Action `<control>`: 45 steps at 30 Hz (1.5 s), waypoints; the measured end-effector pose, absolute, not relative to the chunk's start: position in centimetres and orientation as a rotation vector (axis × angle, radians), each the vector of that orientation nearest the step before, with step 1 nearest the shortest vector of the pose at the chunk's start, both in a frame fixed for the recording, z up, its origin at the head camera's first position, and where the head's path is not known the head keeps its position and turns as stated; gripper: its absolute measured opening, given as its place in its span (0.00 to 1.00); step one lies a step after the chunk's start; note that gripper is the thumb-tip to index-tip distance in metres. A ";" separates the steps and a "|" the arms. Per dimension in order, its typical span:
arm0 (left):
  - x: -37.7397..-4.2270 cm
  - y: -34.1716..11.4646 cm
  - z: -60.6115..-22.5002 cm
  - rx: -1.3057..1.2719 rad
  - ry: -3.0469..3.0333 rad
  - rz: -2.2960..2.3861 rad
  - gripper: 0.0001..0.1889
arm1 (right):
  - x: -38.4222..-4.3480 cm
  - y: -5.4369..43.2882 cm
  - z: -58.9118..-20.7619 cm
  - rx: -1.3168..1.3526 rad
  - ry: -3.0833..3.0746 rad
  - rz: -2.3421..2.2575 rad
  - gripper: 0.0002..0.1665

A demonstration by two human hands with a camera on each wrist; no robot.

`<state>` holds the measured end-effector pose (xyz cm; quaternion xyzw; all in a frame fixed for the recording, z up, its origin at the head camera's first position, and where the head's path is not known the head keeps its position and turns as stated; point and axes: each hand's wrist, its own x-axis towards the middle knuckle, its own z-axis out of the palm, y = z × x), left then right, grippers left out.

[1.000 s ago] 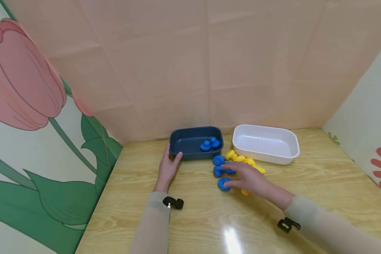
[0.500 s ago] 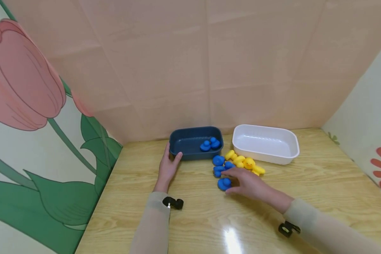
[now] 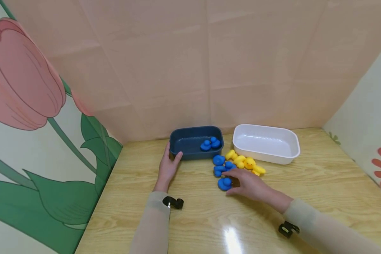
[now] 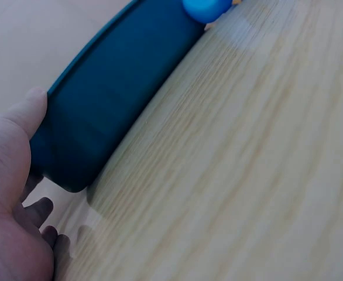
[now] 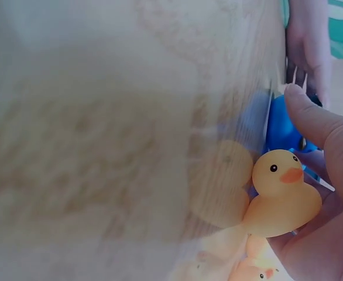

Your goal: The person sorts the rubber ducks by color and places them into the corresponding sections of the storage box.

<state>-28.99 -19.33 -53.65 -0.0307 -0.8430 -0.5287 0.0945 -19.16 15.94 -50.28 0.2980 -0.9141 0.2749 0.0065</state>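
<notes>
Our right hand (image 3: 247, 184) has thumb and fingers parted around the nearest blue rubbery toy duck (image 3: 224, 184) on the table (image 3: 197, 218); whether they touch it we cannot tell; a yellow rubbery toy duck (image 5: 283, 202) sits just beside the palm. Our left hand (image 3: 167, 170) grips the near left corner of the navy rectangular plastic box (image 3: 197, 155); we judge this a pick-up, calling for the blue duck to be pinched without catching the yellow.

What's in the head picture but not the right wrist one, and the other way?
Only the head view: the big pink printed tulip and the inside of the dark-blue rectangular tray.
Only the right wrist view: a yellow toy duck with an orange beak by the palm of the right hand.
Both: the right hand, left hand, a blue toy duck, the wooden table.
</notes>
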 end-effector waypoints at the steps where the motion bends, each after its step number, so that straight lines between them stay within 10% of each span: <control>1: -29.0 -19.3 -53.6 -0.092 -2.500 -1.570 0.51 | -19.2 16.0 -50.3 0.934 -2.861 0.858 0.39; 45: -29.2 -19.3 -54.0 -0.048 -2.504 -1.581 0.46 | -20.0 15.2 -47.6 0.885 -2.755 0.854 0.29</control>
